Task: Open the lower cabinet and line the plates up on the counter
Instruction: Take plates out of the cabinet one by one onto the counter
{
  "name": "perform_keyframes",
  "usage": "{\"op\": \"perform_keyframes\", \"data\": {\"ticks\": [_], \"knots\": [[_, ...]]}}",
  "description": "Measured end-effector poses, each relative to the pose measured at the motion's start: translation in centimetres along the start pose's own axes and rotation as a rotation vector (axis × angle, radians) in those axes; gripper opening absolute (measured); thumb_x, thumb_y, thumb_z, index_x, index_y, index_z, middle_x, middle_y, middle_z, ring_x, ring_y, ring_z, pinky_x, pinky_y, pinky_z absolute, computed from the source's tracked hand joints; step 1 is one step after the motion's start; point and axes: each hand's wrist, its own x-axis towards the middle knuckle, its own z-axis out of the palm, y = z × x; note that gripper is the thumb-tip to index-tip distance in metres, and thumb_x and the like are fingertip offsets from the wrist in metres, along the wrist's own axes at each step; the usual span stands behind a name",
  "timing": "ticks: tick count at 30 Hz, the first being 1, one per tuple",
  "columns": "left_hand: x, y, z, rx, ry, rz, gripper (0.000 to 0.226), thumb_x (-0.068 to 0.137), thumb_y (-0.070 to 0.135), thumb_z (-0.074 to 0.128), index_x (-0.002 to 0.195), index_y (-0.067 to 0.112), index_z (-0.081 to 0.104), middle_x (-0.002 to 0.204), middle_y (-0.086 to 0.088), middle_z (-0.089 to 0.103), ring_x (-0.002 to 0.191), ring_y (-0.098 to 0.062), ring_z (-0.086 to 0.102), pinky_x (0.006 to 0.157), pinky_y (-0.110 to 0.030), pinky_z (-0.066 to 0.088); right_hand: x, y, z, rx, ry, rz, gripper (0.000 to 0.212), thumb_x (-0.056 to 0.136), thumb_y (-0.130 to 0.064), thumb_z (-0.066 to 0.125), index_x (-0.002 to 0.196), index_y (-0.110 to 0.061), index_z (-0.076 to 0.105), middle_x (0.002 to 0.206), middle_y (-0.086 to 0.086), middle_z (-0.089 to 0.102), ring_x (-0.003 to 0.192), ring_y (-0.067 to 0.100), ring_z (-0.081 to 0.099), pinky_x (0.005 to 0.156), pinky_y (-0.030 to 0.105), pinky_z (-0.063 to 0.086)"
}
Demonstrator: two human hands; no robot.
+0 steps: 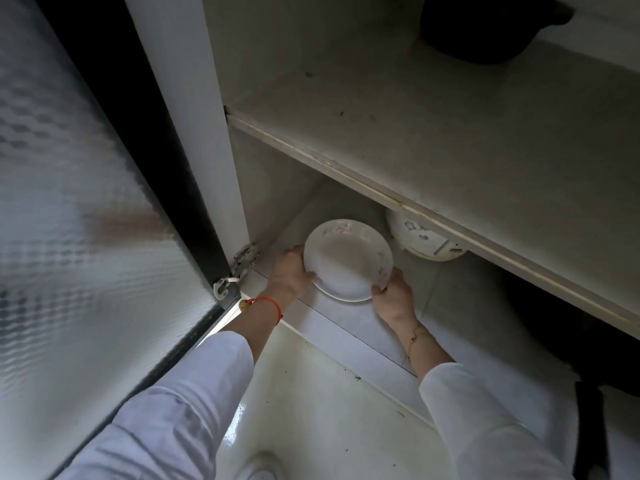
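Note:
The lower cabinet stands open, its frosted-glass door (86, 220) swung out to the left. On the cabinet floor (349, 320) sits a short stack of white plates (346, 259) with faint pink flower prints. My left hand (289, 273) grips the stack's left rim, thumb on top. My right hand (394, 297) holds the lower right rim. The stack looks slightly tilted; I cannot tell whether it is off the floor.
A middle shelf (433, 188) overhangs the plates closely. A white flowered dish or pot (422, 239) sits behind the plates to the right, partly hidden by the shelf. A dark pot (485, 26) stands on the shelf above. A door hinge (239, 268) is beside my left hand.

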Motion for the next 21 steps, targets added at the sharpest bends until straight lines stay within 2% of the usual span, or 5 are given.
{"op": "perform_keyframes", "data": {"ticks": [5,9,14,18,21], "knots": [[-2.0,-0.8,0.1,-0.218,0.018,-0.089,0.054,0.068,0.002,0.073,0.119,0.006,0.054,0.105,-0.011,0.072,0.101,-0.027,0.065,0.078,-0.026,0.047,-1.9,0.0,0.2,0.078,-0.004,0.053,0.042,0.086,0.001,0.056,0.127,0.004,0.047,0.130,0.020,0.057,0.124,0.034,0.052,0.095,0.025,0.040],[-5.3,-1.8,-0.8,-0.333,0.018,-0.100,0.048,0.071,-0.004,0.074,0.116,0.002,0.058,0.107,-0.017,0.069,0.101,-0.034,0.066,0.088,-0.037,0.054,-4.5,-0.1,0.4,0.095,-0.037,0.050,0.043,0.086,0.001,0.056,0.128,0.001,0.047,0.129,0.018,0.058,0.123,0.032,0.052,0.093,0.022,0.039],[-10.6,-2.4,-3.7,-0.327,0.068,-0.066,0.056,0.067,-0.001,0.078,0.118,0.005,0.055,0.106,-0.008,0.070,0.093,-0.024,0.067,0.081,-0.028,0.053,-8.3,-1.7,0.1,0.121,-0.056,0.002,0.044,0.085,-0.003,0.055,0.127,-0.004,0.047,0.122,0.014,0.062,0.113,0.031,0.057,0.092,0.033,0.049],[-15.1,-2.0,-7.3,-0.289,0.128,0.009,0.058,0.071,0.005,0.078,0.125,0.017,0.061,0.106,0.002,0.073,0.095,-0.017,0.069,0.073,-0.004,0.046,-11.1,-4.0,-1.4,0.115,-0.067,-0.091,0.048,0.083,-0.007,0.056,0.130,-0.010,0.046,0.116,0.007,0.065,0.105,0.026,0.060,0.080,0.023,0.045],[-17.9,-1.1,-10.0,-0.270,0.144,0.020,0.059,0.072,0.012,0.081,0.127,0.015,0.061,0.111,0.004,0.072,0.095,-0.010,0.069,0.072,0.000,0.041,-13.0,-5.5,-2.9,0.111,-0.064,-0.148,0.044,0.082,-0.011,0.058,0.125,-0.013,0.048,0.100,-0.003,0.065,0.091,0.019,0.063,0.068,0.014,0.041]]}}
